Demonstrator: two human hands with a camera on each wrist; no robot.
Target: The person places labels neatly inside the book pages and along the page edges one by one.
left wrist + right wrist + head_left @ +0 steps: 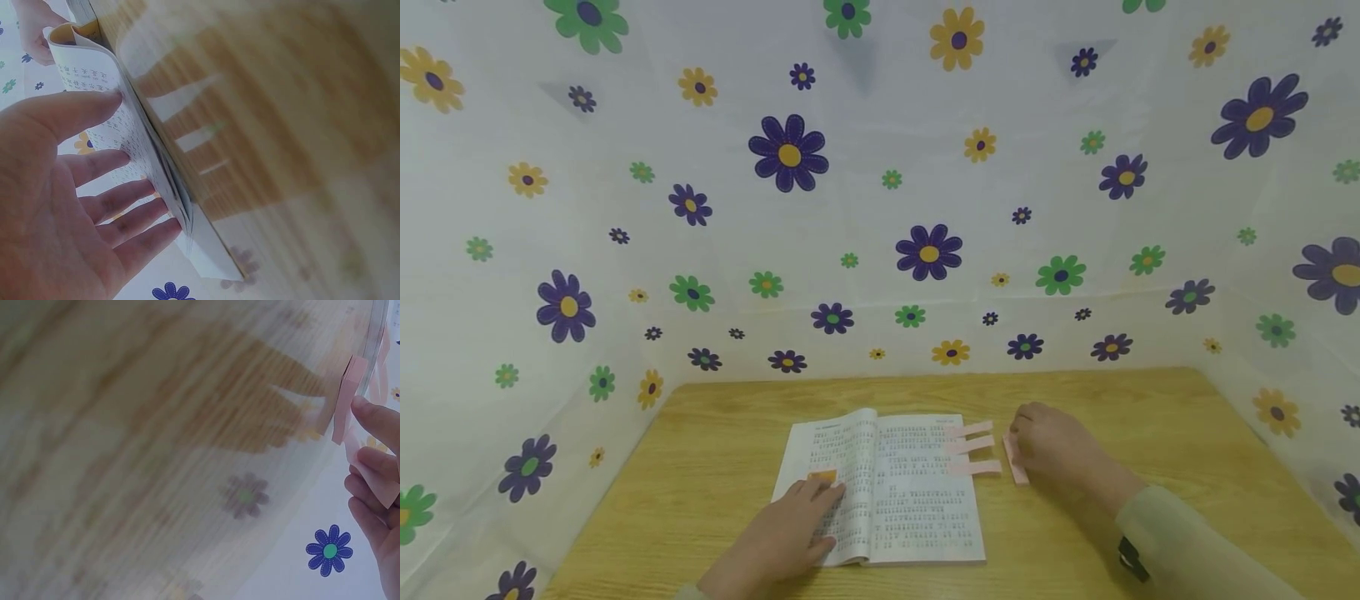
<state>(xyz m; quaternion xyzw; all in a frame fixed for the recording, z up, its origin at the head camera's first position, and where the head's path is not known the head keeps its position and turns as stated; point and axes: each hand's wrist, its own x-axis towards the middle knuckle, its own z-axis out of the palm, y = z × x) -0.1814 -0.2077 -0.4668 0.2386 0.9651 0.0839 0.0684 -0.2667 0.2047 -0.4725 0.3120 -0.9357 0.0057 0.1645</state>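
An open book [917, 508] of printed text lies on the wooden table, and several pink sticky strips [977, 444] stick out past its right edge. My left hand [793, 525] rests on the left page with its fingers extended; the left wrist view shows the palm and straight fingers against the page. Right of the book, my right hand [1052, 446] is at a narrow pad of pink sticky notes [1015, 462]. In the right wrist view its fingers pinch a loose pink strip [375, 478], while the thumb touches the pad [349, 400].
An orange patch [822, 476] shows on the left page by my left fingertips. White cloth [850, 333] printed with flowers encloses the table [715, 433] at the back and both sides. The tabletop is glossy and reflects the hands.
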